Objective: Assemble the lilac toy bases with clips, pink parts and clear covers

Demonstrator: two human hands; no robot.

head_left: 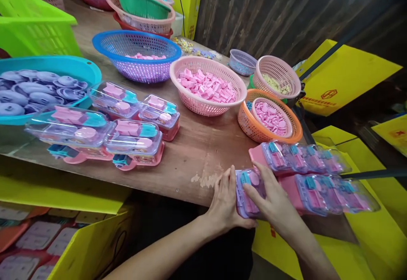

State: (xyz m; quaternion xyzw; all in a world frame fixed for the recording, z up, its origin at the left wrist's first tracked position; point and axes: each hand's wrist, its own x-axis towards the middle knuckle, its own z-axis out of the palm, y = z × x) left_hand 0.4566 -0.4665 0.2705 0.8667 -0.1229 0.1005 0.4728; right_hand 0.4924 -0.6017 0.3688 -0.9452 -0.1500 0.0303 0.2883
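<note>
At the table's front edge I hold a small toy case (241, 195) with a clear lilac lid and pink and turquoise pieces showing inside. My left hand (222, 201) grips its left side, fingers up along the edge and the thumb at the near end. Across the right part of the lid lies my right hand (273, 193), thumb on top and fingers round the far side, hiding part of the case. Just right of it are two rows of similar cases, a rear row (299, 157) and a front row (330, 193).
More lidded cases (133, 144) stand stacked at the left, beside a turquoise basin (92, 70) of purple parts. Behind are a blue basket (136, 34), a pink basket (208, 109) of pink pieces and an orange basket (246, 123). Yellow cartons (104, 237) stand below the table.
</note>
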